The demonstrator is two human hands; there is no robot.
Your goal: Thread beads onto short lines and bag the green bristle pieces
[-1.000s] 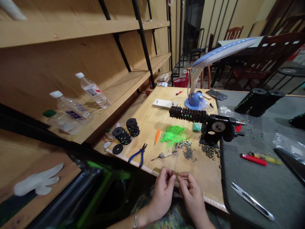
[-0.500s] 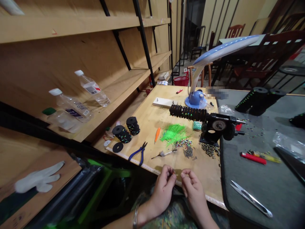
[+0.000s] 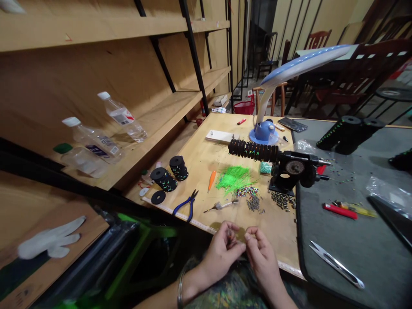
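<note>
Hands [image 3: 222, 255] closer; tiny dark piece [image 3: 229, 233] points up between left fingertips [image 3: 226, 226].

Pale plywood workbench top [image 3: 199, 180], white measuring tape [image 3: 180, 215] along the front edge, black round spools [image 3: 164, 180], blue-handled steel pliers [image 3: 188, 206], loose bright green fibres [image 3: 233, 179], scattered small metal beads [image 3: 253, 203]

My left hand [image 3: 222, 257] and right hand [image 3: 260, 257] meet above the near edge of the wooden tabletop [image 3: 196, 171], fingers [image 3: 230, 228] curled around something too small to tell. Just ahead lie loose beads [image 3: 252, 202] and bright green bristles [image 3: 233, 179]; blue-handled pliers [image 3: 188, 207] rest further left, beside a tape measure [image 3: 180, 213].
</note>
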